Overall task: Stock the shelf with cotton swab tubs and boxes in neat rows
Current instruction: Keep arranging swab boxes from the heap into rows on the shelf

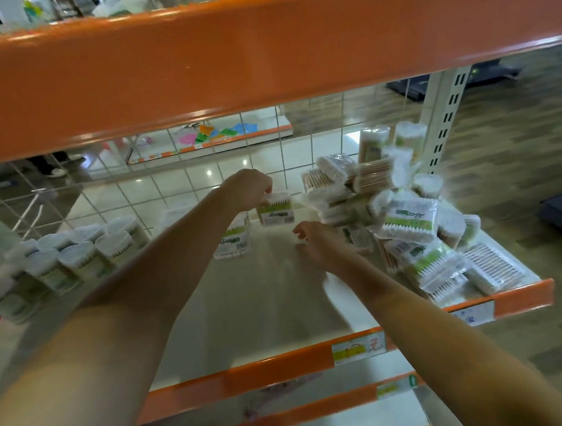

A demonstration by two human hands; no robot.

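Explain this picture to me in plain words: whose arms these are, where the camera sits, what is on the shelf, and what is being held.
There is no machine here: a person wears a camera on the head, so the one picture looks forward and down along their own bare arms. The left hand grips a small clear box of cotton swabs with a green label near the wire-grid back. The right hand reaches, fingers loosely curled and empty, toward a loose heap of clear plastic swab packs on the right. On the left stand round clear swab tubs with white lids in rows. All rest on a pale metal shelf with an orange front edge.
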